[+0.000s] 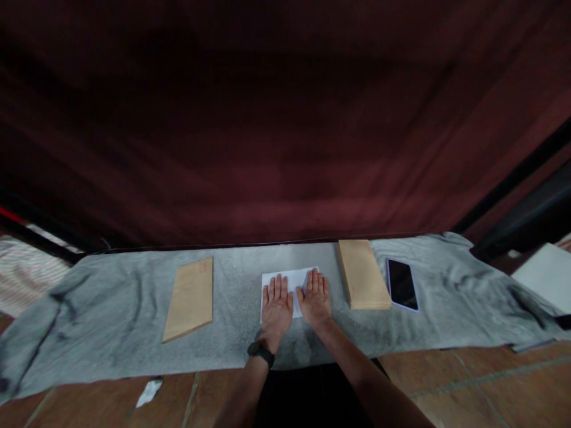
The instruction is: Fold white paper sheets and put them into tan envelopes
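Observation:
A white sheet of paper (294, 279) lies on the grey cloth in front of me, partly hidden under both hands. My left hand (276, 306) rests flat on its left part, fingers stretched forward. On the right part, my right hand (314, 300) is also laid flat, palm down. The two thumbs point toward each other with a small gap between them. Off to the right stands a thick stack of brown envelopes (364, 273). To the left lies a thinner stack of brown envelopes (191, 294), the top one bearing a small red mark.
Grey cloth (125, 309) covers the long, low surface. A phone (402, 284) lies beside the right stack. Dark red fabric (285, 148) hangs behind. A white scrap (148, 392) is on the tiled floor (468, 380). Dark bars flank both ends.

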The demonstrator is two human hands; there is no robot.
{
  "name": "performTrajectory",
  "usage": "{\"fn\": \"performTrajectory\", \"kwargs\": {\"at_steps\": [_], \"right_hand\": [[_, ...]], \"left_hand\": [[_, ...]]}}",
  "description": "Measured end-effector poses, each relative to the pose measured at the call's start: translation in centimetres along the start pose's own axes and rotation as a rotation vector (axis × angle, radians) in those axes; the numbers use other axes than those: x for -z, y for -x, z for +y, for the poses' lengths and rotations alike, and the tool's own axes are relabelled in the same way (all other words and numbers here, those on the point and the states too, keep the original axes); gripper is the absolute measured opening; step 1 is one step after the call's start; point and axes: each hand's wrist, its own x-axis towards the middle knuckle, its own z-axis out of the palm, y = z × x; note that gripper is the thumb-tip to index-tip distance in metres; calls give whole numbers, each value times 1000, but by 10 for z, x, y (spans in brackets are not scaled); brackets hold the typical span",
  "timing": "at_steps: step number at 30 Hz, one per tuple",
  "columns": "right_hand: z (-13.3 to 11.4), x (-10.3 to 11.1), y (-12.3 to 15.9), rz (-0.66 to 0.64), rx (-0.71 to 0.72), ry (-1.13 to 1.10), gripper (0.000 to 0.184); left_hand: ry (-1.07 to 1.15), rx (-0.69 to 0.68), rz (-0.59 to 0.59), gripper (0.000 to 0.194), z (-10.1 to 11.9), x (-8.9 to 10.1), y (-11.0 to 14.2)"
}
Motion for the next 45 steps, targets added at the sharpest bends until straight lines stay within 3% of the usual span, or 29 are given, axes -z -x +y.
{"fn": "performTrajectory", "kwargs": {"at_steps": [5, 10, 12, 23, 30, 36, 40, 45], "right_hand": [[1, 0, -3, 35, 17, -26, 63], [-9, 4, -8, -21, 287, -115, 51], [-10, 3, -10, -29, 319, -125, 50], [20, 0, -9, 36, 131, -18, 62], [24, 3, -5, 15, 82, 49, 65], [23, 3, -6, -17, 68, 54, 62], [24, 1, -6, 5, 76, 62, 64], [24, 1, -5, 17, 81, 41, 64]], "left_hand": [[-44, -6, -32, 56, 0, -4, 4], [-72, -28, -18, 55, -2, -5, 3], [-67, -30, -8, 55, -2, -6, 3], [-17, 19, -21, 57, -5, -3, 6], [-2, 68, -18, 55, -2, 2, 2], [102, -106, -110, 52, 21, 1, -28], [63, 13, -64, 55, -1, -2, -34], [-15, 220, 67, 58, -40, 5, -12]]}}
